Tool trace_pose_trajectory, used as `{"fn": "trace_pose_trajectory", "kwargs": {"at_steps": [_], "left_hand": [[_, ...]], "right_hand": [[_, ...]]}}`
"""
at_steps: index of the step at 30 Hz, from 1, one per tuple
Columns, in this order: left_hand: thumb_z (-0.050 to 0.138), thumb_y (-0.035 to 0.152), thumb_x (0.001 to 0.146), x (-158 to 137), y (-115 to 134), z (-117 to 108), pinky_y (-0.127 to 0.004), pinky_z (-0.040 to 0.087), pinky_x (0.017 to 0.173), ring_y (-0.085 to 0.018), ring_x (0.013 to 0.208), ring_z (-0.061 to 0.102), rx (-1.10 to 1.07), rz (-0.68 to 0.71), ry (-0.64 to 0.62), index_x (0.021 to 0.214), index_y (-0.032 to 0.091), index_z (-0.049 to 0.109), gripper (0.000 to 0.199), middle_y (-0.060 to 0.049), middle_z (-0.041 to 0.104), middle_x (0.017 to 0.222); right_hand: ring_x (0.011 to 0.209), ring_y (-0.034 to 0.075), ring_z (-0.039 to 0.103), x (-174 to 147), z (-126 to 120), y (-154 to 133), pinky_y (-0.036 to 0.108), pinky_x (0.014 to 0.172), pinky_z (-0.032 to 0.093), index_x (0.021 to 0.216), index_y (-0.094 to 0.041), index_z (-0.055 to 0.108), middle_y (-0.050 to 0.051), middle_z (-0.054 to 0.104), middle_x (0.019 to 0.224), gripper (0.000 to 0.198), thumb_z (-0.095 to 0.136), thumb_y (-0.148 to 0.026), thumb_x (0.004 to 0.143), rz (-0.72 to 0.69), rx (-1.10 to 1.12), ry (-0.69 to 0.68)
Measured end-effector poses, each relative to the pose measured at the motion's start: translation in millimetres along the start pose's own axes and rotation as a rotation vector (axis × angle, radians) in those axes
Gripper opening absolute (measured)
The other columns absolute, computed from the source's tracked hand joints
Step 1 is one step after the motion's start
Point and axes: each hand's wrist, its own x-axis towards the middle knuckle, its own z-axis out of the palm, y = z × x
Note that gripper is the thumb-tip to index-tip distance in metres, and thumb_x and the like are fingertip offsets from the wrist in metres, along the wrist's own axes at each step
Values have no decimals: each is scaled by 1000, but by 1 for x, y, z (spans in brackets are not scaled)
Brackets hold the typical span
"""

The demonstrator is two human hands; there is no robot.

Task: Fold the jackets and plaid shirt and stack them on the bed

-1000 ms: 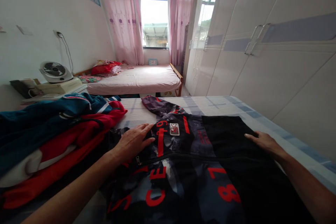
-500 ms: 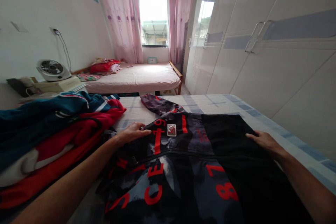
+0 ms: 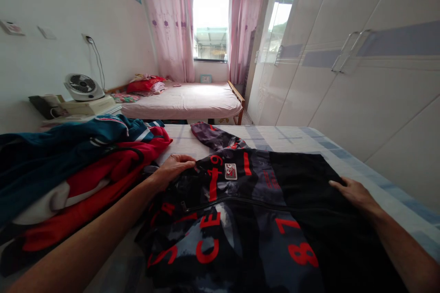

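Observation:
A black and grey zip jacket [image 3: 250,219] with red letters and numbers lies spread out across the bed in front of me, its zip running sideways. One sleeve [image 3: 215,136] stretches away toward the far edge. My left hand [image 3: 175,168] pinches the jacket's upper edge near the collar end, thumb and fingers closed on the cloth. At the hem end, my right hand [image 3: 350,192] grips the edge, with the thumb on top and the other fingers hidden beneath the fabric.
Piled on the left are several clothes, among them a teal jacket [image 3: 68,146] and a red garment [image 3: 113,169]. A small fan [image 3: 82,84] sits on a box behind them. Beyond stands a second bed [image 3: 192,100] under the window; a white wardrobe [image 3: 343,91] lines the right side.
The view has turned slightly left, so everything appears shifted right. Both hands keep their hold on the jacket, and the left hand's fingers have closed nearer its edge.

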Motion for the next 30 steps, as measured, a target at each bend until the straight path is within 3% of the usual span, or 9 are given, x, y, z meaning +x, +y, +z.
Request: {"fn": "trace_pose_trajectory", "kwargs": {"at_steps": [4, 6, 10, 14, 19, 22, 27, 30], "left_hand": [[59, 39, 73, -20, 9, 13, -23, 45, 62, -16, 73, 60, 153, 301, 161, 81, 17, 68, 25, -3, 67, 82], [53, 36, 80, -35, 6, 23, -23, 45, 66, -16, 79, 60, 235, 419, 103, 83, 18, 69, 24, -3, 67, 87], [49, 36, 83, -48, -11, 42, -25, 45, 70, -17, 79, 61, 216, 268, -107, 94, 16, 66, 29, -4, 68, 86], [57, 44, 75, -33, -18, 50, -25, 43, 61, -17, 68, 58, 209, 125, -137, 84, 14, 66, 33, -4, 67, 75], [63, 32, 62, -13, -15, 53, -23, 32, 47, -12, 50, 47, 219, 72, -140, 60, 14, 64, 18, 1, 57, 52], [64, 38, 60, -6, -10, 39, -22, 32, 46, -11, 48, 46, 157, 70, -69, 59, 15, 62, 23, 2, 55, 51], [55, 63, 66, 3, -3, -9, -22, 41, 52, -12, 56, 52, 41, 67, 228, 72, 16, 58, 47, 0, 58, 63], [59, 68, 63, 4, -10, -24, -25, 43, 50, -16, 57, 56, 68, -18, 170, 72, 15, 63, 54, -4, 62, 65]], "right_hand": [[86, 33, 65, 1, 2, 3, 38, 71, 49, 77, -22, 61, 12, 71, 89, 39, 45, -54, 62, 36, 27, -65], [86, 33, 65, 1, 3, 3, 38, 72, 49, 80, -22, 60, 12, 71, 90, 41, 45, -55, 62, 50, 22, -67], [88, 35, 64, 1, 5, 5, 41, 74, 48, 83, -22, 60, 13, 70, 91, 44, 43, -57, 62, 66, -15, -53], [91, 35, 63, 0, 5, 5, 40, 76, 47, 89, -20, 60, 15, 69, 98, 51, 40, -59, 63, 73, -22, -74], [91, 34, 63, -2, 2, 2, 40, 76, 48, 88, -20, 60, 14, 69, 96, 49, 41, -58, 64, 70, -24, -78], [91, 34, 64, -2, 3, 2, 39, 76, 48, 89, -20, 61, 14, 69, 96, 48, 43, -57, 64, 67, -20, -61], [87, 32, 65, -4, 4, 2, 39, 75, 49, 84, -22, 63, 11, 71, 90, 39, 48, -53, 66, 63, 22, -19], [84, 30, 65, -5, 2, -1, 37, 72, 49, 81, -21, 64, 9, 72, 87, 33, 50, -49, 68, 60, 44, -30]]}}
